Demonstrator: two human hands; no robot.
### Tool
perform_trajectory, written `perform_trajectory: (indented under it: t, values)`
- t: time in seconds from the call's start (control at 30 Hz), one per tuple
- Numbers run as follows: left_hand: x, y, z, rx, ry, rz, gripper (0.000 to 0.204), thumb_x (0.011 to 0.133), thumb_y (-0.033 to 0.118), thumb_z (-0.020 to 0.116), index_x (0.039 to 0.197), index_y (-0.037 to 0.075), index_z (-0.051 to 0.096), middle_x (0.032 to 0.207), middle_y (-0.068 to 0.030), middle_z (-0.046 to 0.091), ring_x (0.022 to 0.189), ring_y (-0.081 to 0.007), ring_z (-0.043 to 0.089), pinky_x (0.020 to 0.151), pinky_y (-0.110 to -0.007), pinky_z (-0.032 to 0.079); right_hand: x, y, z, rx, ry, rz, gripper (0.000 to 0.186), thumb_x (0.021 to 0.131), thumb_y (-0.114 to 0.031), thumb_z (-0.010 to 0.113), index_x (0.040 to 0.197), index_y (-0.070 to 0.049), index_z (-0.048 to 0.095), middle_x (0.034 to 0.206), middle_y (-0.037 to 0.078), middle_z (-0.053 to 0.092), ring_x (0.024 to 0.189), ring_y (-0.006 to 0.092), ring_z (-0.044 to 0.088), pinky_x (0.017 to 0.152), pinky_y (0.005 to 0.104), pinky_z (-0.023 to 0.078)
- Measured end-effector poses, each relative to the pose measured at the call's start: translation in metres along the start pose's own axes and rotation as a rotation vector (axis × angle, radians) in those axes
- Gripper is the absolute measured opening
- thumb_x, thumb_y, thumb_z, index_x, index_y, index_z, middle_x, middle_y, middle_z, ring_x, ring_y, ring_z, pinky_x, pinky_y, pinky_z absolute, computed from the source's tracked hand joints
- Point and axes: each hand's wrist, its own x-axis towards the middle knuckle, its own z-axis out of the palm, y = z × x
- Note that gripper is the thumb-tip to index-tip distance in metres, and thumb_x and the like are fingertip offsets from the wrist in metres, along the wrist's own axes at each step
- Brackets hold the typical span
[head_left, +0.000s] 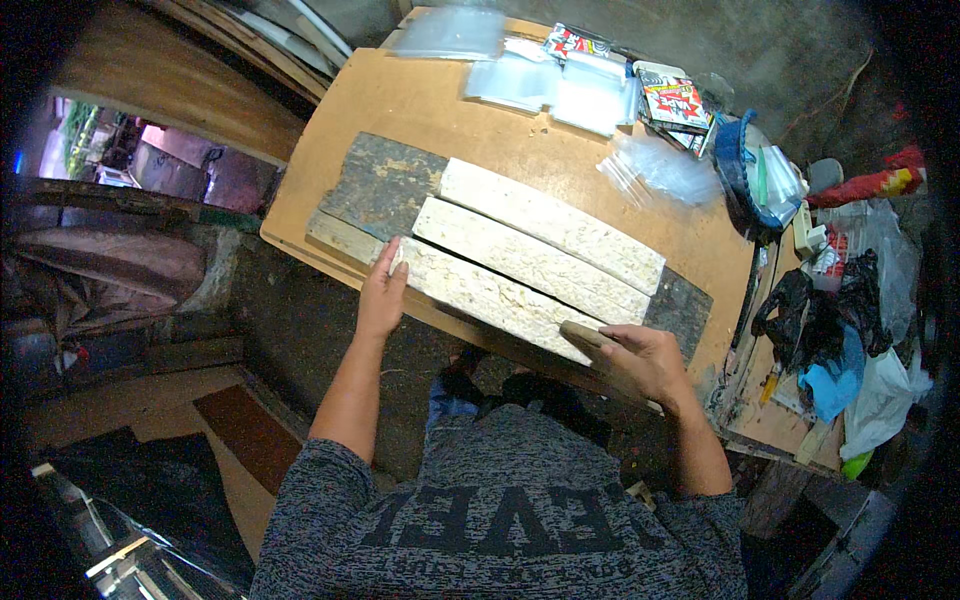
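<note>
Three long off-white slabs with a bumpy, grainy surface, which look like tempeh, lie side by side on a dark, worn board: the far slab point(550, 225), the middle slab point(530, 262) and the near slab point(490, 298). My left hand point(382, 290) is closed at the left end of the near slab, its thumb and fingers against it. Close to that slab's right end, my right hand point(645, 362) grips a flat brown piece with a rounded tip point(585, 334). Whether it is a handle or a whole tool I cannot tell. The dark board point(385, 185) shows beyond both ends of the slabs.
The wooden table point(330, 110) carries clear plastic bags point(595, 95), loose plastic sheets point(665, 170) and a red-and-white packet point(672, 100) toward the back. A blue basket point(733, 170) stands at the right. Beyond it, black, blue and white bags point(835, 370) lie on a side surface.
</note>
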Motion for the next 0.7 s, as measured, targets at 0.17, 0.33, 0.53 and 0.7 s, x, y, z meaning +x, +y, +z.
perform_trajectory:
  t: [0.17, 0.33, 0.53, 0.7]
  values:
    - [-0.001, -0.004, 0.001, 0.026, 0.016, 0.009, 0.052, 0.104, 0.025, 0.053, 0.151, 0.006, 0.044, 0.156, -0.0244, 0.04, 0.146, -0.0332, 0.037, 0.118, -0.04, 0.029, -0.013, -0.012, -0.009, -0.13, 0.064, -0.073, 0.028, 0.087, -0.022, 0.075, 0.112, -0.008, 0.075, 0.094, 0.017, 0.073, 0.082, 0.0302, 0.071, 0.072, 0.0372, 0.055]
    - [-0.002, -0.002, 0.0, 0.044, 0.014, -0.017, 0.052, 0.104, 0.027, 0.054, 0.151, 0.006, 0.044, 0.156, -0.0238, 0.04, 0.147, -0.0331, 0.036, 0.118, -0.04, 0.029, -0.034, -0.042, -0.047, -0.344, 0.116, -0.124, 0.025, 0.084, -0.021, 0.076, 0.108, -0.011, 0.076, 0.08, 0.015, 0.067, 0.074, 0.0347, 0.067, 0.067, 0.0409, 0.054]
    - [0.0, -0.007, 0.0, 0.047, 0.017, 0.018, 0.053, 0.104, 0.029, 0.053, 0.152, 0.008, 0.044, 0.156, -0.024, 0.04, 0.147, -0.0337, 0.036, 0.118, -0.04, 0.029, -0.022, -0.031, -0.019, -0.491, 0.14, -0.134, 0.025, 0.083, -0.022, 0.076, 0.106, -0.012, 0.076, 0.081, 0.015, 0.068, 0.077, 0.0349, 0.068, 0.069, 0.0417, 0.055]
    - [0.0, -0.005, 0.001, 0.026, 0.019, 0.018, 0.052, 0.104, 0.028, 0.053, 0.152, 0.007, 0.044, 0.156, -0.0244, 0.04, 0.147, -0.0335, 0.036, 0.118, -0.04, 0.029, -0.012, 0.003, -0.019, -0.15, 0.086, -0.095, 0.027, 0.086, -0.023, 0.075, 0.109, -0.009, 0.075, 0.092, 0.017, 0.072, 0.084, 0.0354, 0.07, 0.072, 0.0382, 0.056]
